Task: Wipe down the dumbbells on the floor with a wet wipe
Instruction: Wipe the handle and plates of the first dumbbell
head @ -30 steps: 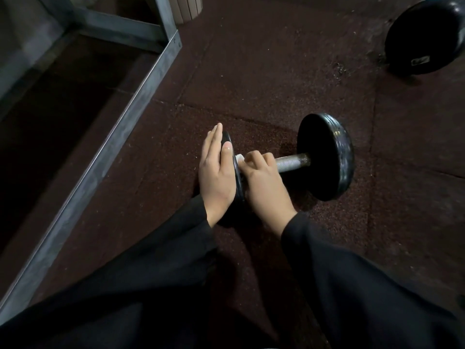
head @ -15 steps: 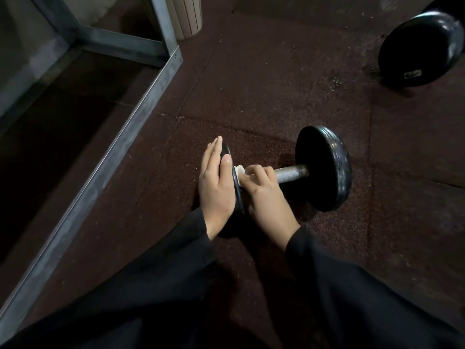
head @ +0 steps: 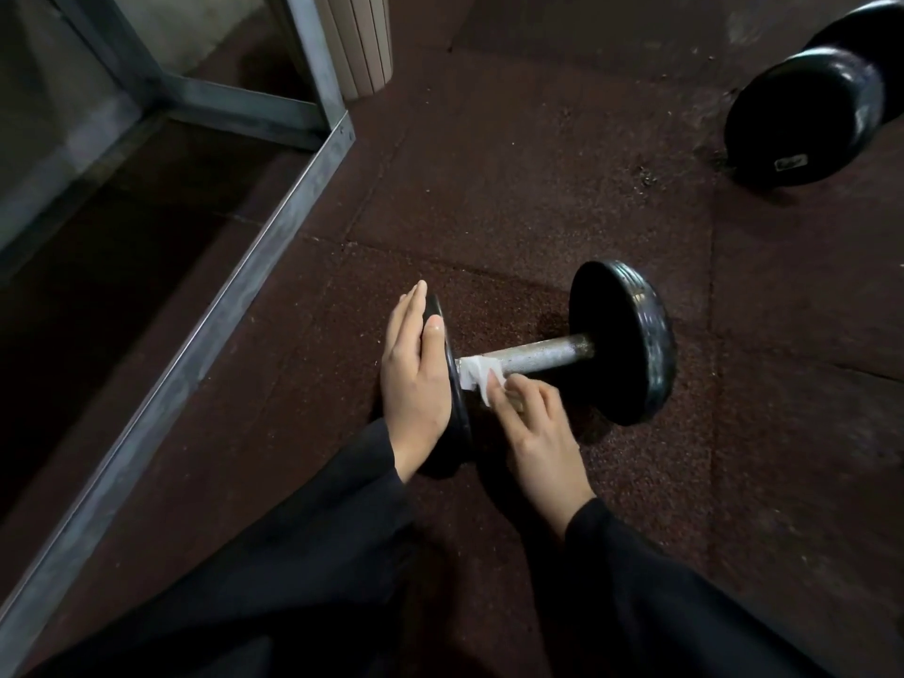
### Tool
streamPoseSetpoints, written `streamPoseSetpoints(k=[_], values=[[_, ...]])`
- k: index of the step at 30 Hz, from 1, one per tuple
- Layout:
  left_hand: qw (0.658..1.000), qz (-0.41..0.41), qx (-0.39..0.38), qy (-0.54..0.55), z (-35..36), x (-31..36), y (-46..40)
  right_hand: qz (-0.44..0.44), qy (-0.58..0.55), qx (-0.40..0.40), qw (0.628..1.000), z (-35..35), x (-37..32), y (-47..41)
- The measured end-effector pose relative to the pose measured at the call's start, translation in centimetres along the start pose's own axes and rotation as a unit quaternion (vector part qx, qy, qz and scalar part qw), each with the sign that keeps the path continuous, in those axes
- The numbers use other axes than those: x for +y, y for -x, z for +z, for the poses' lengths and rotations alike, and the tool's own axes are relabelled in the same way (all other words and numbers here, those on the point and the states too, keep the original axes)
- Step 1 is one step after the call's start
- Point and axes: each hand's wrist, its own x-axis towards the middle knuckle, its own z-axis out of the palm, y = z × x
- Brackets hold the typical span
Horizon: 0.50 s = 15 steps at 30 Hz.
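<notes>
Head view: 2 dumbbells (head: 619,342) (head: 809,122); 1 wet wipe (head: 479,374); 2 hands (head: 416,379) (head: 535,423)

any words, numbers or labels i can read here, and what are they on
None can be read.
Small white label on the end of the far dumbbell: dark marks, too small and blurred to read.
Near dumbbell, wet wipe, metal frame: no text visible.

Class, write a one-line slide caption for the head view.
Left hand steadies the dumbbell while the right hand holds a wipe on its handle.
</notes>
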Motion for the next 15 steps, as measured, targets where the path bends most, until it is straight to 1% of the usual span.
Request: streamPoseSetpoints(k=[4,7,12,15], values=[[1.000,-0.003,0.003,0.003,0.0,0.0,0.0,0.046,0.008,0.028,0.998,-0.5,0.4,-0.5],[1.000,-0.007,0.006,0.005,0.0,0.1,-0.2,0.054,-0.002,0.032,0.998,-0.7,-0.5,-1.8],[1.000,-0.003,0.010,-0.004,0.0,0.2,-0.5,0.042,-0.014,0.008,0.999,-1.1,-1.6,-3.4],[1.000,-0.008,0.010,-0.004,0.1,0.3,-0.7,0.034,-0.023,-0.028,0.999,-1.0,-2.2,-4.3]])
